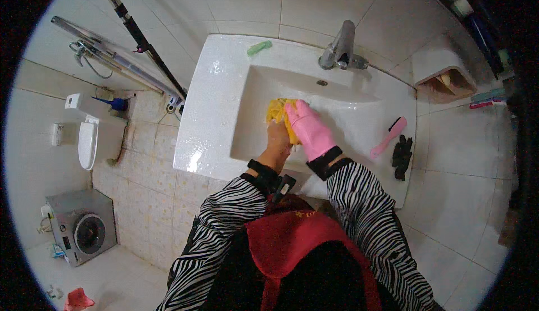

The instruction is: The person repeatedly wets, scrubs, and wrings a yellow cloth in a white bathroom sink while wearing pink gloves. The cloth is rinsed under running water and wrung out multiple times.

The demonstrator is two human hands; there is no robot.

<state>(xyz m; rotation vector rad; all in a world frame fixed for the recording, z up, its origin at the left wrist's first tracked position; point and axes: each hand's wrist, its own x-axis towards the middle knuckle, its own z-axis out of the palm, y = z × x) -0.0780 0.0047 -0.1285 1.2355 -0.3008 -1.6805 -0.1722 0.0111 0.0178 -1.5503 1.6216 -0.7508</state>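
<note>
Over the basin of a white ceramic washbasin (206,117), both my hands grip a bunched yellow cloth (276,109). My left hand (278,137) is bare and holds the cloth from below, its fingers partly hidden by the folds. A pink rubber glove covers my right hand (310,130), which presses on the cloth's right side. Behind the basin stands a chrome faucet (343,45); I cannot tell whether water runs. Drops of water lie on the washbasin's left ledge.
A green item (259,48) lies on the back ledge. On the right ledge are a pink-handled brush (389,136) and a crumpled black glove (402,157). A black and silver pole (147,48) leans at the washbasin's left. Farther left are a toilet (88,142) and a washing machine (82,227).
</note>
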